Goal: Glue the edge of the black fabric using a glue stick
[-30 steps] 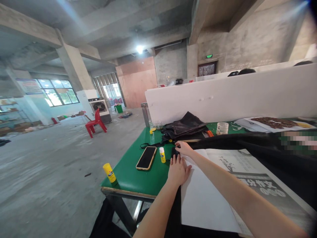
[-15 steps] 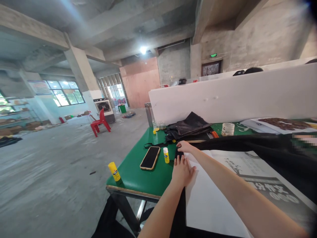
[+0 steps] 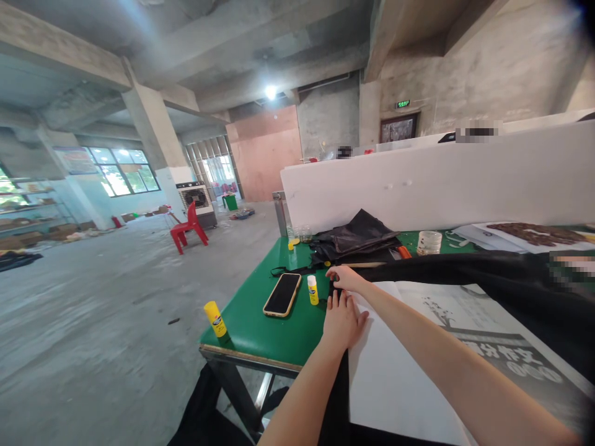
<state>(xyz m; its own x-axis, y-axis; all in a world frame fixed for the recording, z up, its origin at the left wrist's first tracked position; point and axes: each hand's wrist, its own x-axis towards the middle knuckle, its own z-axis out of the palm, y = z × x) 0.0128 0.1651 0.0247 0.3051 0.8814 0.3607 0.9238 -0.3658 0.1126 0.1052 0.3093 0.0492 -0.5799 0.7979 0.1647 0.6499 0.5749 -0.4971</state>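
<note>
Black cloth [image 3: 338,396] lies under a large white paper sheet [image 3: 385,365], and its edge shows along the paper's left side. My left hand [image 3: 343,319] rests flat with fingers spread, pressing on the cloth's edge and the paper. Just beyond it, my right hand [image 3: 346,277] has bent fingers pinching the cloth at its far corner. My right forearm crosses over the paper. A yellow glue stick [image 3: 313,290] with a white cap stands left of my hands, beside a phone [image 3: 282,295] lying face up.
Another yellow glue stick [image 3: 215,319] stands at the corner of the green table [image 3: 260,337]. Crumpled black material [image 3: 353,235], an orange-handled tool [image 3: 403,252] and a clear jar [image 3: 429,243] lie further back. A white partition [image 3: 437,173] rises behind. A red chair [image 3: 189,228] is on the floor.
My right hand has shifted slightly left and its fingers have curled round the cloth's corner. My left hand stays in place.
</note>
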